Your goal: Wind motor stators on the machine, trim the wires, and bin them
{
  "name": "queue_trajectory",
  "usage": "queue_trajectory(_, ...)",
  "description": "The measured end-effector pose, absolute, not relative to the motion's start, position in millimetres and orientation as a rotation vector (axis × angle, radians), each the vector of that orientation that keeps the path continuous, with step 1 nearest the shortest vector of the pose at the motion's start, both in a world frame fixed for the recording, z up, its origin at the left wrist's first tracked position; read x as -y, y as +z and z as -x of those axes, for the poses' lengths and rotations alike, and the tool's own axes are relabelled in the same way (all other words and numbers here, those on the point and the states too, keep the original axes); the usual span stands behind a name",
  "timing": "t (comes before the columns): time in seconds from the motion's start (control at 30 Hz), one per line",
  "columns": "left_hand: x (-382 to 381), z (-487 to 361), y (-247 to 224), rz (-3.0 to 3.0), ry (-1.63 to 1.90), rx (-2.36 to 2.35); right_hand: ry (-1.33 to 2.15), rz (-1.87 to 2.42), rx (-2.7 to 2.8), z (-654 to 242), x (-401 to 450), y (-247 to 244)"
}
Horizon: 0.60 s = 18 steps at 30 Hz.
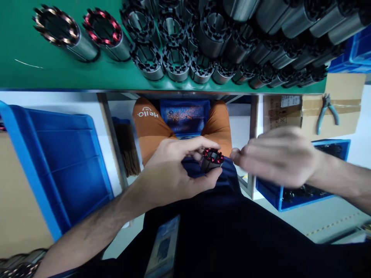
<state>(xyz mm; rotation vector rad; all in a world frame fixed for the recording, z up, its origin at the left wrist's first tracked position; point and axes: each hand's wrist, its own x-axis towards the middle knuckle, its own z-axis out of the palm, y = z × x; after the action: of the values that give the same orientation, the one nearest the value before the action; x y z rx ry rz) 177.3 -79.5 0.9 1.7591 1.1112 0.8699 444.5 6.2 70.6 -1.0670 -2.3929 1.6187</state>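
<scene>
My left hand [174, 168] holds a small metal stator core [212, 159] between thumb and fingers above my lap. Red windings show around the core's toothed top. Just to the right, my right hand [275, 156] is blurred by motion, its fingers curled and the fingertips pointing at the core without touching it. Whether anything is pinched in those fingers cannot be made out. On the green bench stand one core with red wire [116, 42] and one with copper-coloured wire [78, 42].
Several dark-ended cores [176, 63] crowd the green bench [26, 73]. Pliers [327, 112] lie on cardboard at the right. A blue crate [72, 154] stands at the left, a blue bin [280, 199] at the lower right, and a blue tray [185, 130] beneath the bench.
</scene>
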Motion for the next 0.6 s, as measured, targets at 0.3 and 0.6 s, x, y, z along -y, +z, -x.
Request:
queue_trajectory(0.3,76.6,-175.9,1.6,-2.351,1.261,-0.939,2.871,1.254,1.221,-454.3,-16.8,37.4)
queue_trajectory(0.6,78.0,-181.9,0.4,-1.835,0.924,-1.151,1.812,1.154,2.325,-443.6,-6.5,71.0)
